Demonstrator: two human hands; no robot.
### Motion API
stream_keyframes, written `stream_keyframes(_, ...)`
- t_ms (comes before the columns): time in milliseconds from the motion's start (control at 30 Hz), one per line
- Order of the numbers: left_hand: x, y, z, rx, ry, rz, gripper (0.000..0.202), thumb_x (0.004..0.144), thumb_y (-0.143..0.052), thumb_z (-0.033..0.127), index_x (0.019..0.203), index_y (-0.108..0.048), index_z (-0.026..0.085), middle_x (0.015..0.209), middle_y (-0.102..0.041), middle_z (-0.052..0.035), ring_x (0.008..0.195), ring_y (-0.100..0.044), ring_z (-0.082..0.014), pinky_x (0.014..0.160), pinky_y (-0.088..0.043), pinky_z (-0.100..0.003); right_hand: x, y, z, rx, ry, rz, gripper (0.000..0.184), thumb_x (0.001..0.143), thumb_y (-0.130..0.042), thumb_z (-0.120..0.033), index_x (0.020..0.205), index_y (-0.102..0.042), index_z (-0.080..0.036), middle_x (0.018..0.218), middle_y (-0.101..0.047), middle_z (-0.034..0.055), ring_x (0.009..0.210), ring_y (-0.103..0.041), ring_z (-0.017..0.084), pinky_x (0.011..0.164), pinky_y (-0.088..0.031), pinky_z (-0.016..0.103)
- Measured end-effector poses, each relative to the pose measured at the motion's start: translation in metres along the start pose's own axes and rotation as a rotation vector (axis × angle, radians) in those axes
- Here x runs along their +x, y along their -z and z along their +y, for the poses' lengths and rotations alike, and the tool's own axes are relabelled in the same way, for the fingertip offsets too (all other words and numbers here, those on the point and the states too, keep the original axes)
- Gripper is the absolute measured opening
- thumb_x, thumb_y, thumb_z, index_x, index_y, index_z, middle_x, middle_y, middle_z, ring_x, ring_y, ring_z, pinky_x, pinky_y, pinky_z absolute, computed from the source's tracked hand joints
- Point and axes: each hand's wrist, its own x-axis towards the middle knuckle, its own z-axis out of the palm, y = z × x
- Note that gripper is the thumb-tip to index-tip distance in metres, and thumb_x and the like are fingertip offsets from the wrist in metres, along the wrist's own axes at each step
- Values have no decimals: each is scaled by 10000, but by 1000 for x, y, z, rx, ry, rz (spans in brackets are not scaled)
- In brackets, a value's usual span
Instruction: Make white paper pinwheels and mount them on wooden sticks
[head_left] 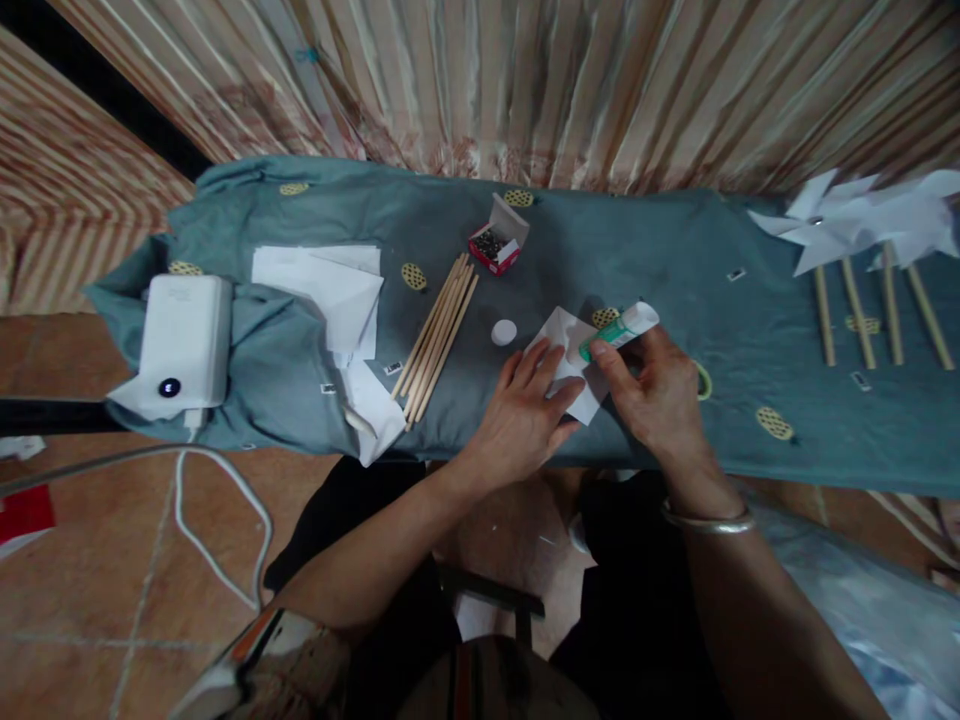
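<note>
My right hand (660,395) is closed around a green-and-white glue stick (621,328), tilted with its green end down at a square of white paper (586,405). My left hand (525,410) lies on the left part of that paper, palm down with its fingers stretched out. The paper shows fold lines, and the hands hide parts of it. A small white disc (504,332) rests on the cloth just beyond my left fingertips. Behind my right wrist a yellow-green ring-shaped thing (703,380) is partly hidden.
Several wooden sticks (439,340) lie left of my hands, near an open red box (498,240) of small metal pieces. White paper sheets (337,290) and a white power bank (187,340) with a cable (255,500) are farther left. White paper pinwheels (817,222) on sticks lie at right.
</note>
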Motion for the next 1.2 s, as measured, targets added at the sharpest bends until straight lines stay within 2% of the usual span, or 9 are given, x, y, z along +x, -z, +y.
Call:
stream_keyframes(200,1,1,1,-1,12,-13,420,832,-655,295,1225,-568,173,1471,-401,-183,1426,-261,-362,1131,-249,-589,2,-2,-8,-112,0,8,373,876,-526,-552,974,-618,-204,699,-668,45,635,-625,214,592,-420,318)
stream_keyframes(567,0,1,0,26,-2,-16,382,849,-630,307,1208,-581,189,1483,-396,-180,1430,-259,-364,1116,-253,-612,3,-4,-15,-92,-1,0,379,875,-504,-581,921,-585,-213,734,-657,62,708,-631,234,632,-418,329)
stream_keyframes(1000,2,3,1,88,-3,-52,386,868,-596,336,1212,-589,161,1495,-385,-187,1433,-255,-355,1117,-262,-607,3,-7,-10,-231,127,-18,435,915,-408,-590,916,-571,-186,729,-662,78,701,-650,255,615,-453,342)
stream_keyframes(1200,1,2,0,99,-9,-56,406,865,-600,349,1222,-588,155,1491,-388,-194,1435,-247,-359,1113,-264,-608,2,-4,-11,-210,180,-53,448,923,-411,-578,1005,-591,-176,788,-683,90,754,-667,259,645,-477,346)
